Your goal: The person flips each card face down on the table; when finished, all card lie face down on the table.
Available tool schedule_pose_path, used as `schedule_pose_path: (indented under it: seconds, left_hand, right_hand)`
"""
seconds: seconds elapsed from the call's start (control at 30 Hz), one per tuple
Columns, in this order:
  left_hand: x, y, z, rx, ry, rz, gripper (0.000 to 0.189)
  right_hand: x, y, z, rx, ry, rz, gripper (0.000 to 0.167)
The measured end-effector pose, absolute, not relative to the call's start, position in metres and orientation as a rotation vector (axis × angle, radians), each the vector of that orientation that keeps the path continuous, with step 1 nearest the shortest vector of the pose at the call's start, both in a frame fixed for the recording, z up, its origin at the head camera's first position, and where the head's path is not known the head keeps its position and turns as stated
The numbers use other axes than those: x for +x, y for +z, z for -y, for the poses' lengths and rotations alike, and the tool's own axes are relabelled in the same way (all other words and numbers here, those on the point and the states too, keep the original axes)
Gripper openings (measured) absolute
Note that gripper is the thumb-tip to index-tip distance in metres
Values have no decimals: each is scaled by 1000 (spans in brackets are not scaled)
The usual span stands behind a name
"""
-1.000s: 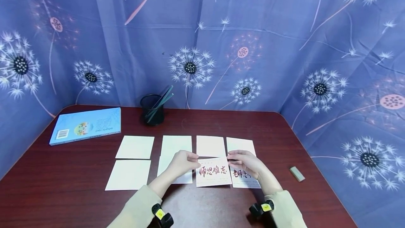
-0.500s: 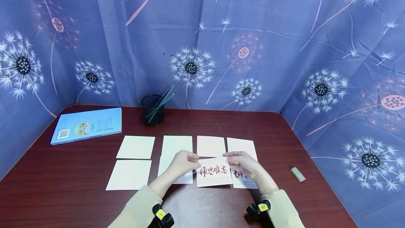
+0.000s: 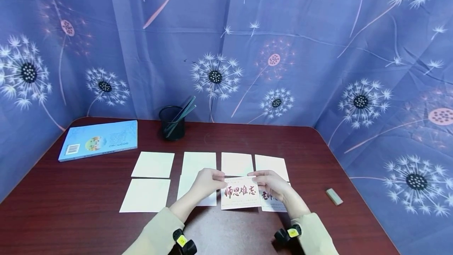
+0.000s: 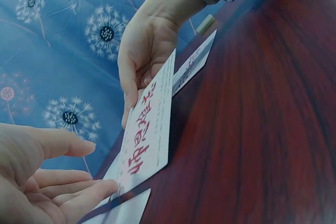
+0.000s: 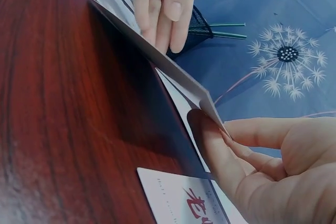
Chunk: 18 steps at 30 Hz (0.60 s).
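Note:
A white card with red Chinese characters [image 3: 240, 195] lies tilted between my hands, its near edge raised off the table. My right hand [image 3: 275, 187] pinches the card's upper right corner between thumb and fingers, clear in the right wrist view. At the left edge is my left hand [image 3: 206, 185]; in the left wrist view its thumb stands apart from its loosely extended fingers, and one fingertip [image 4: 108, 186] touches the card. A second card with dark red characters [image 5: 197, 203] lies face up on the right, partly covered by my right hand in the head view.
Blank white cards, such as the far left card [image 3: 153, 164], form two rows on the dark red table [image 3: 88, 192]. A black mesh pen holder [image 3: 172, 125], a blue book [image 3: 99, 140] and a small eraser-like block [image 3: 334, 196] surround them. Patterned blue curtain [image 3: 159, 50] encloses the back.
My right hand has moved slightly left, from the card's right edge onto its upper right corner. The left hand stays by the left edge; the head view has shifted slightly.

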<state>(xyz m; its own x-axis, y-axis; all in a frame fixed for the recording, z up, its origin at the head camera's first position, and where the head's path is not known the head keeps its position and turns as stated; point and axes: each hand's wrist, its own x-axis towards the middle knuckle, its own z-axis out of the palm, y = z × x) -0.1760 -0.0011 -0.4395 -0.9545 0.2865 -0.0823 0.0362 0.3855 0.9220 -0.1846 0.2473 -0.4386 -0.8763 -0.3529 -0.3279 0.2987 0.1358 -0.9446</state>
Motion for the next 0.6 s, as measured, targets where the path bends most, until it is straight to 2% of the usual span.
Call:
schedule_pose_path:
  seconds: [0.6]
  left_hand:
    - [-166,-425,-39,410,1564,-2425,38]
  right_hand:
    - [-182,-430,-248,-76,-1855,-1944,48]
